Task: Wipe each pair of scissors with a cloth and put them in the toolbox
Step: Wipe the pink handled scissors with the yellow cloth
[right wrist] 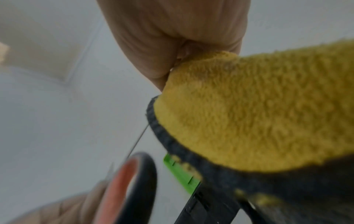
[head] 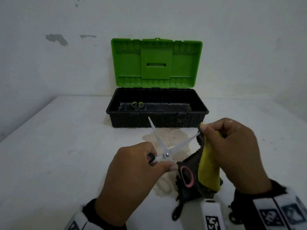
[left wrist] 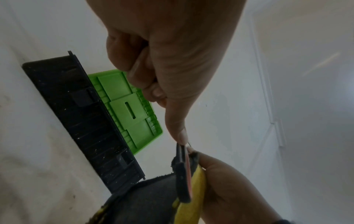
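My left hand [head: 132, 176] grips a pair of scissors [head: 167, 151] with black and pink handles near the pivot, its blades spread wide in a V. One handle loop [head: 186, 177] sticks out to the right. My right hand [head: 230, 151] pinches a yellow and dark grey cloth [head: 208, 170] around the tip of the right blade. The cloth [right wrist: 249, 113] fills the right wrist view, with the handle loop [right wrist: 134, 181] below it. In the left wrist view my thumb presses the scissors' handle [left wrist: 182, 174]. The toolbox [head: 157, 112] stands open behind, with green-handled scissors [head: 137, 105] inside.
The toolbox has a black base and a green lid [head: 156, 62] leaning back against the white wall. It sits at the back of a white table [head: 58, 146]. A stained patch [head: 167, 135] marks the table in front of the box.
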`<state>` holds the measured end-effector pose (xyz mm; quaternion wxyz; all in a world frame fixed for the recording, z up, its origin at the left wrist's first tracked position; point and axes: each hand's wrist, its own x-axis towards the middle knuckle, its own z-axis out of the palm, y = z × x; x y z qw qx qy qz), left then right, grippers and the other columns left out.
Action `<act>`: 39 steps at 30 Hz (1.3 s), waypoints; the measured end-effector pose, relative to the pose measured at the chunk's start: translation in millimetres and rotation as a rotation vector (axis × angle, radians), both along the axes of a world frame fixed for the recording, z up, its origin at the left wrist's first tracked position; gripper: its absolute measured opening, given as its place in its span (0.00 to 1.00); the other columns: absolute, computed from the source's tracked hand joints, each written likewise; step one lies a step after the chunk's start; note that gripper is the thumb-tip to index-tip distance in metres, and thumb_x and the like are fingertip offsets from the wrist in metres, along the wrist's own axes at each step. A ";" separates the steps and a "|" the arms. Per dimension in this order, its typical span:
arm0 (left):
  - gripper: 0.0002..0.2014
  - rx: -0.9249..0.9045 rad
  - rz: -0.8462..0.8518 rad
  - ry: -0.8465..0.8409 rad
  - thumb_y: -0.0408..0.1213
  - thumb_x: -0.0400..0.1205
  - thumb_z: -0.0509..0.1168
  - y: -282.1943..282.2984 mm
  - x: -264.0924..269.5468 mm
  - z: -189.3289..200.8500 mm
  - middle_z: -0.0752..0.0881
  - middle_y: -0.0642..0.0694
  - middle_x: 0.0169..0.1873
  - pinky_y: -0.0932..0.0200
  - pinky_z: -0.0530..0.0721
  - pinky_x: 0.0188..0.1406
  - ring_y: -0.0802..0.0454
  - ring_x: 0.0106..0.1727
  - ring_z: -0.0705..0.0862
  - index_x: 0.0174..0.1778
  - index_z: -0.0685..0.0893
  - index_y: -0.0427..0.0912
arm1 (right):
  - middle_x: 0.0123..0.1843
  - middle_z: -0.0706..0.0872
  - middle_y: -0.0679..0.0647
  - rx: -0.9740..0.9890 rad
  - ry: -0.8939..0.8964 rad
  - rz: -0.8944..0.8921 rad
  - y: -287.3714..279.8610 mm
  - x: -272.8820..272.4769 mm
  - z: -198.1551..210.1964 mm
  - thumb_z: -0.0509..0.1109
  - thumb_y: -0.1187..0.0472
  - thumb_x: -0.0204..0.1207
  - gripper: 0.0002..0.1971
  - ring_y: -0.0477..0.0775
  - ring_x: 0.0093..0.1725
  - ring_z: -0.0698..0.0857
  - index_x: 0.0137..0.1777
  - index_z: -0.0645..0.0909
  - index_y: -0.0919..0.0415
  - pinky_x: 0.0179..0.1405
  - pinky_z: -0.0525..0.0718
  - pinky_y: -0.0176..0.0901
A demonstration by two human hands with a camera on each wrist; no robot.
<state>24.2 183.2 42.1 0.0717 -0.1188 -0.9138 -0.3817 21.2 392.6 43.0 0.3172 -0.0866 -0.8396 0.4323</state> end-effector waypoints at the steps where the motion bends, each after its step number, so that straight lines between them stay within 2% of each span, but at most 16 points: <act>1: 0.28 0.017 0.005 -0.011 0.73 0.54 0.68 -0.9 -1.5 -1.2 0.73 0.55 0.18 0.68 0.71 0.23 0.60 0.22 0.72 0.24 0.74 0.50 | 0.31 0.89 0.46 -0.048 -0.004 -0.002 6.8 -0.7 -0.6 0.77 0.53 0.75 0.10 0.45 0.34 0.86 0.33 0.87 0.52 0.34 0.79 0.41; 4: 0.23 0.025 0.028 -0.037 0.67 0.62 0.73 -5.4 -6.0 -1.6 0.78 0.56 0.23 0.69 0.73 0.23 0.61 0.25 0.75 0.30 0.78 0.51 | 0.34 0.91 0.48 -0.220 -0.022 0.030 21.1 2.5 -0.6 0.76 0.54 0.76 0.09 0.50 0.35 0.88 0.37 0.88 0.56 0.36 0.85 0.44; 7: 0.13 0.078 0.028 -0.080 0.55 0.72 0.74 -11.5 -10.4 0.8 0.82 0.59 0.37 0.77 0.77 0.27 0.63 0.37 0.82 0.43 0.78 0.56 | 0.36 0.92 0.51 -0.317 -0.059 0.055 30.2 7.4 -2.5 0.72 0.56 0.79 0.09 0.46 0.34 0.87 0.42 0.88 0.60 0.35 0.84 0.40; 9: 0.10 0.154 0.017 -0.101 0.46 0.76 0.73 -16.9 -13.1 0.5 0.84 0.58 0.40 0.80 0.78 0.32 0.62 0.40 0.84 0.46 0.77 0.57 | 0.38 0.92 0.58 -0.376 -0.064 0.078 36.8 10.3 -5.7 0.70 0.58 0.81 0.10 0.53 0.38 0.88 0.43 0.86 0.63 0.42 0.85 0.47; 11: 0.07 0.204 -0.011 -0.112 0.42 0.78 0.72 -22.3 -15.2 0.7 0.86 0.56 0.38 0.77 0.80 0.35 0.67 0.41 0.84 0.45 0.80 0.56 | 0.41 0.91 0.64 -0.461 -0.066 0.092 43.1 11.3 -7.1 0.68 0.59 0.83 0.10 0.64 0.43 0.88 0.43 0.86 0.63 0.50 0.85 0.60; 14: 0.05 0.347 -0.069 -0.155 0.39 0.78 0.72 -28.4 -16.8 1.7 0.90 0.53 0.37 0.70 0.80 0.30 0.62 0.32 0.84 0.45 0.86 0.55 | 0.38 0.90 0.62 -0.573 -0.050 0.066 51.6 12.0 -6.6 0.66 0.61 0.83 0.11 0.64 0.41 0.88 0.40 0.85 0.59 0.50 0.85 0.61; 17: 0.05 0.484 -0.093 -0.205 0.36 0.78 0.72 -31.4 -17.8 2.5 0.91 0.50 0.36 0.68 0.78 0.27 0.61 0.26 0.81 0.46 0.89 0.52 | 0.45 0.90 0.61 -0.469 -0.052 -0.049 64.1 10.3 -8.7 0.69 0.55 0.81 0.10 0.59 0.43 0.86 0.39 0.87 0.53 0.49 0.83 0.59; 19: 0.04 0.562 -0.112 -0.250 0.36 0.78 0.71 -31.4 -17.7 1.9 0.92 0.47 0.35 0.65 0.76 0.26 0.60 0.25 0.79 0.45 0.90 0.48 | 0.45 0.90 0.59 -0.449 -0.084 -0.063 67.1 9.3 -7.1 0.69 0.52 0.81 0.11 0.58 0.44 0.86 0.39 0.88 0.51 0.48 0.82 0.55; 22: 0.07 0.716 -0.102 -0.326 0.40 0.74 0.72 -29.0 -18.3 -1.3 0.90 0.43 0.33 0.63 0.75 0.25 0.55 0.27 0.78 0.42 0.91 0.42 | 0.44 0.91 0.50 -0.457 -0.181 -0.006 67.4 6.0 -3.5 0.68 0.53 0.82 0.13 0.60 0.52 0.87 0.39 0.91 0.44 0.59 0.83 0.58; 25: 0.10 0.871 -0.025 -0.421 0.43 0.77 0.70 -23.0 -20.0 -6.4 0.87 0.42 0.30 0.59 0.75 0.27 0.53 0.28 0.78 0.40 0.92 0.40 | 0.56 0.91 0.54 -0.398 -0.303 0.146 60.8 6.9 3.2 0.65 0.61 0.78 0.14 0.62 0.61 0.86 0.49 0.91 0.45 0.67 0.81 0.65; 27: 0.12 0.925 0.024 -0.441 0.45 0.79 0.67 -16.4 -19.4 -9.8 0.85 0.44 0.28 0.56 0.77 0.32 0.52 0.29 0.79 0.40 0.91 0.41 | 0.53 0.92 0.52 -0.162 -0.359 0.217 50.6 12.2 13.7 0.64 0.67 0.80 0.19 0.58 0.55 0.89 0.60 0.88 0.44 0.58 0.86 0.54; 29: 0.14 0.954 0.060 -0.428 0.47 0.80 0.66 -9.6 -17.7 -13.2 0.85 0.45 0.28 0.51 0.81 0.40 0.52 0.32 0.82 0.39 0.90 0.42 | 0.49 0.92 0.50 0.060 -0.322 0.211 37.6 15.4 22.3 0.69 0.64 0.80 0.20 0.56 0.48 0.90 0.65 0.85 0.40 0.42 0.84 0.38; 32: 0.15 1.002 0.080 -0.462 0.49 0.80 0.66 2.3 -13.4 -16.4 0.86 0.45 0.27 0.48 0.86 0.48 0.51 0.32 0.86 0.39 0.90 0.42 | 0.43 0.87 0.36 0.335 -0.242 0.222 13.7 17.0 25.2 0.78 0.57 0.73 0.15 0.38 0.41 0.86 0.56 0.85 0.37 0.33 0.78 0.25; 35: 0.16 1.038 0.079 -0.498 0.49 0.81 0.65 12.6 -9.2 -16.8 0.86 0.44 0.25 0.49 0.89 0.43 0.49 0.30 0.87 0.41 0.88 0.40 | 0.33 0.82 0.30 0.439 -0.162 0.287 1.0 16.5 17.2 0.83 0.59 0.66 0.12 0.24 0.39 0.81 0.43 0.86 0.41 0.36 0.73 0.15; 37: 0.17 1.053 0.090 -0.496 0.50 0.82 0.64 16.5 -7.8 -17.8 0.85 0.44 0.25 0.51 0.91 0.38 0.47 0.29 0.88 0.42 0.87 0.39 | 0.34 0.82 0.29 0.455 -0.149 0.377 -4.8 19.7 17.1 0.83 0.59 0.65 0.11 0.26 0.40 0.81 0.41 0.88 0.40 0.38 0.73 0.15; 39: 0.19 1.066 0.108 -0.501 0.51 0.83 0.62 19.2 -6.7 -18.4 0.86 0.44 0.26 0.51 0.91 0.34 0.45 0.29 0.88 0.43 0.87 0.39 | 0.39 0.84 0.31 0.491 -0.158 0.470 -8.4 21.7 17.2 0.84 0.56 0.65 0.12 0.34 0.43 0.83 0.42 0.89 0.37 0.39 0.76 0.18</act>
